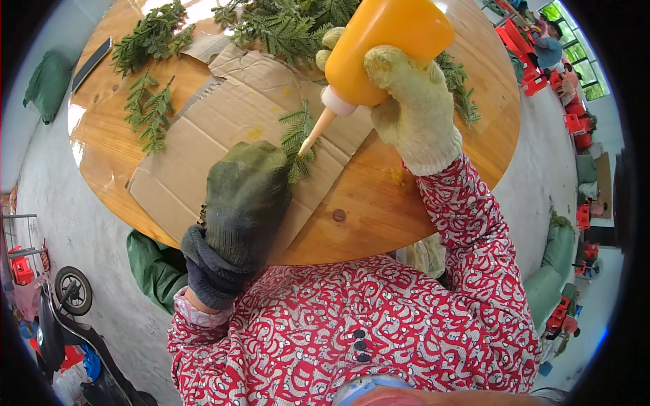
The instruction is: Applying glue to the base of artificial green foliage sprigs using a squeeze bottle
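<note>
My right hand (416, 101), in a cream knit glove, is wrapped round an orange squeeze bottle (389, 47). The bottle is tipped downward, its long pale nozzle touching or just above a small green fir sprig (298, 132). That sprig is over a flattened sheet of brown cardboard (183, 159). My left hand (249, 179), in a dark green glove, is closed at the sprig's left edge and seems to grip it. Its fingertips are hidden beneath the hand, and the glove is slightly blurred.
The cardboard lies on a round, glossy wooden table (379, 203). A large pile of fir branches (291, 30) is at the far side, with a smaller bunch (150, 40) and loose sprigs (150, 111) at left. A dark flat phone-like object (92, 64) rests near the left rim.
</note>
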{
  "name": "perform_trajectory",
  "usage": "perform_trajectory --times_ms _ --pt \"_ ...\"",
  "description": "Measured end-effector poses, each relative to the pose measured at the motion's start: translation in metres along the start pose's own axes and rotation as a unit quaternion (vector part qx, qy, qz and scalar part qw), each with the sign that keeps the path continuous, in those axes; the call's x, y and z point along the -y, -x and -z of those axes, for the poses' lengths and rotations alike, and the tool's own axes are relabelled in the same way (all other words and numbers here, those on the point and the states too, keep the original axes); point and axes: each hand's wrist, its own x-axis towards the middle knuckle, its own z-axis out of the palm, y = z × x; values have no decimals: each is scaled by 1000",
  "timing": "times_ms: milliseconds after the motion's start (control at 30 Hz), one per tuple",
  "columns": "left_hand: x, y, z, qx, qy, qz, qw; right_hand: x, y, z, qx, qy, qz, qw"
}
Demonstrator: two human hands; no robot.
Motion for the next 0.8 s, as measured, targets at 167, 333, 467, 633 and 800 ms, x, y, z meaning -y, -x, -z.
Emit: perform_trajectory --times_ms 167,333,467,633,800 --pt "-4 -1 3 9 -6 14 1000 -1 -2 8 13 93 21 995" --pt "-13 -11 14 94 -39 63 993 -2 -4 10 47 68 33 996" --pt "-11 -10 14 91 -27 66 993 -3 -2 3 42 89 34 995" --pt "0 -1 5 25 -1 17 1000 -4 -4 6 38 93 41 994" --pt "-2 -3 6 28 -22 15 999 -2 -6 10 30 78 43 996"
